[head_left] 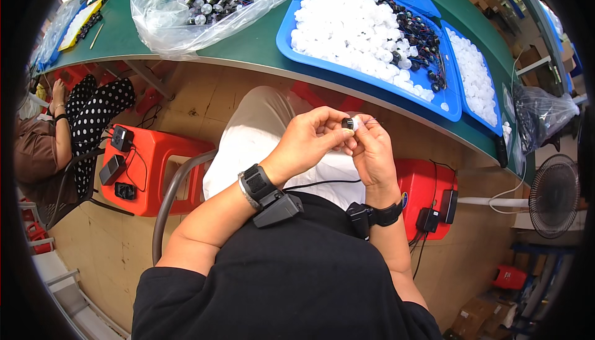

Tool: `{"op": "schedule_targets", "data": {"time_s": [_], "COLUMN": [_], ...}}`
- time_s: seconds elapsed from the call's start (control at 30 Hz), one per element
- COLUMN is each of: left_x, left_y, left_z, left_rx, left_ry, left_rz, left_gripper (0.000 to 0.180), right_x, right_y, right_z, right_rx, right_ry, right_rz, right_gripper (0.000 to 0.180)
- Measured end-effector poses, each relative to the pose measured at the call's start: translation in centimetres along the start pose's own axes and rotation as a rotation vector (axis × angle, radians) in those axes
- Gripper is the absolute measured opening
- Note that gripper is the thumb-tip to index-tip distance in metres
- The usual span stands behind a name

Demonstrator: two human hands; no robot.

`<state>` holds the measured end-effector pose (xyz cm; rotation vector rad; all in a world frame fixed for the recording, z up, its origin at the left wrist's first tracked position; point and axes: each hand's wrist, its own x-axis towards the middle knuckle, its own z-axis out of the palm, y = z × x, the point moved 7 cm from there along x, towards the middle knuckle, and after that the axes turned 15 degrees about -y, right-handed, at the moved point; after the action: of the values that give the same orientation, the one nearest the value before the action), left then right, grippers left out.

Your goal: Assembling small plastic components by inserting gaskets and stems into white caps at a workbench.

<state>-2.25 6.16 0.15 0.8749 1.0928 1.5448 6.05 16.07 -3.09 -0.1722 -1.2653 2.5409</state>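
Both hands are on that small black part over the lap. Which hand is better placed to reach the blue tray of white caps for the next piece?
Probably the right hand. The blue tray lies ahead and to the right; the left hand pinches the small black part.

— Any room to reach forward from the lap?

— Some: open air up to the green table (260,46) edge. Beyond it the blue tray (286,27) heaped with white caps (347,24) blocks the middle, and the plastic bag (186,5) fills the left.

— And sideways?

— Red stools (155,154) stand on both sides.
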Motion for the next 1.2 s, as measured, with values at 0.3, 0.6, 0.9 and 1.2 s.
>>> {"op": "schedule_targets", "data": {"time_s": [0.3, 0.6, 0.9, 1.2], "left_x": [0.0, 0.1, -0.1, 0.8], "left_y": [-0.2, -0.9, -0.9, -3.5], "left_z": [0.1, 0.0, 0.4, 0.0], "left_rx": [-0.005, -0.035, -0.152, -0.589], "left_ry": [-0.02, -0.018, -0.061, -0.111], "left_rz": [-0.005, -0.002, -0.102, -0.085], "left_gripper": [0.024, 0.024, 0.024, 0.021], "right_x": [-0.2, -0.3, -1.1, -0.5], "right_y": [0.1, 0.0, -2.7, -1.9], "right_z": [0.2, 0.7, 2.0, 0.5], "right_rx": [0.0, -0.161, -0.657, -0.435], "right_ry": [0.033, 0.058, 0.03, 0.082], "right_rz": [0.003, -0.077, -0.246, -0.096], "right_gripper": [0.008, 0.008, 0.007, 0.018]}}
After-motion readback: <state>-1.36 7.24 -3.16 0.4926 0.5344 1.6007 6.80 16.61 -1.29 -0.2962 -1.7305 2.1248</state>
